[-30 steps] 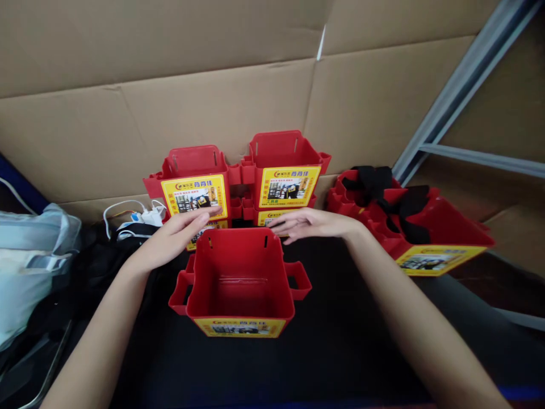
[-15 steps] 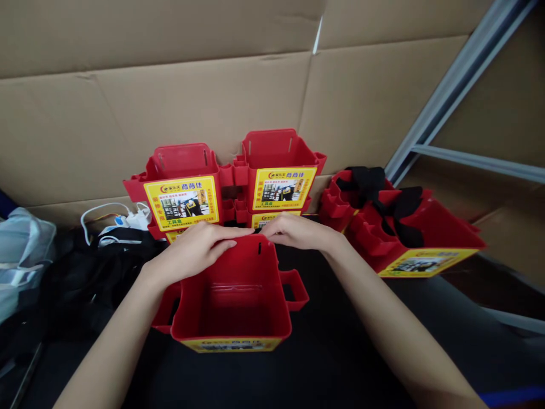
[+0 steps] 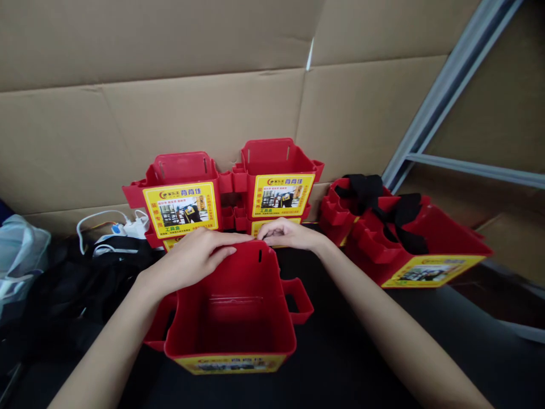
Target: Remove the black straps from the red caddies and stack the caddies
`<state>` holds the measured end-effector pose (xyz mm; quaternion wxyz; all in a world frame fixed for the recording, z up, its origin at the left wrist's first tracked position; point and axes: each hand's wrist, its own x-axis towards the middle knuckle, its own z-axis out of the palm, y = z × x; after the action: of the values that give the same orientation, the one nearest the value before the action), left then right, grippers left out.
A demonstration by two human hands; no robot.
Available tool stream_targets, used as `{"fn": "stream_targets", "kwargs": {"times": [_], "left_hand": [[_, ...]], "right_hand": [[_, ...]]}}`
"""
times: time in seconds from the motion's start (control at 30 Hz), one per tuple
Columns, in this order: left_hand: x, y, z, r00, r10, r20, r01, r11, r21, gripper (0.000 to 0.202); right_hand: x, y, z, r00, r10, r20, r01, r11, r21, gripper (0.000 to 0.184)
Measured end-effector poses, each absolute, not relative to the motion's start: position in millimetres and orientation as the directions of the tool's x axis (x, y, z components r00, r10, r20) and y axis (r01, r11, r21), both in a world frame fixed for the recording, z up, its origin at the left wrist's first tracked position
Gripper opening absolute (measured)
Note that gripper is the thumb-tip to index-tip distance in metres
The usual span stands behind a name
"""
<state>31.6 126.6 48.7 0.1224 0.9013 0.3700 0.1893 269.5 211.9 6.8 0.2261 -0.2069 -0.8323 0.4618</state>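
Both hands on the bin's back rim now

A second ago they hovered – now my left hand [image 3: 193, 258] and right hand [image 3: 283, 234] have fingers clenched over the far edge of the red bin [image 3: 232, 318], which sits on the dark tabletop [image 3: 353, 352] before two stacks [image 3: 272, 187].

Open bin [image 3: 232, 318] before two bin stacks [image 3: 230, 190]; toppled bins [image 3: 404, 238] right

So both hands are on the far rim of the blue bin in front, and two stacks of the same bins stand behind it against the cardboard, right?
Not quite: the bin in front is red, not blue, as the head view shows. The rest holds: the left hand and the right hand are both on its far rim, and two stacks of the same bins stand behind it against the cardboard.
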Motion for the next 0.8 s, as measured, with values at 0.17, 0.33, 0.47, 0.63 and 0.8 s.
{"fn": "stream_targets", "kwargs": {"times": [0.17, 0.33, 0.47, 0.63, 0.8], "left_hand": [[32, 128, 47, 0.661, 0.701, 0.269, 0.616, -0.711, 0.338, 0.042], [33, 128, 46, 0.661, 0.693, 0.289, 0.609, -0.720, 0.333, 0.041], [34, 126, 46, 0.661, 0.690, 0.295, 0.605, -0.723, 0.334, 0.042], [32, 127, 45, 0.669, 0.684, 0.292, 0.608, -0.729, 0.315, 0.041], [34, 121, 46, 0.674, 0.643, 0.364, 0.637, -0.755, 0.153, 0.039]], "right_hand": [[268, 214, 1, -0.841, 0.510, 0.178, 0.139, 0.522, -0.841, 0.034], [269, 209, 5, -0.847, 0.501, 0.180, 0.143, 0.539, -0.830, 0.025], [265, 206, 5, -0.863, 0.475, 0.172, 0.115, 0.516, -0.849, 0.021], [262, 203, 10, -0.852, 0.489, 0.186, 0.144, 0.561, -0.815, 0.016], [268, 204, 13, -0.834, 0.520, 0.185, 0.151, 0.538, -0.829, 0.038]]}}
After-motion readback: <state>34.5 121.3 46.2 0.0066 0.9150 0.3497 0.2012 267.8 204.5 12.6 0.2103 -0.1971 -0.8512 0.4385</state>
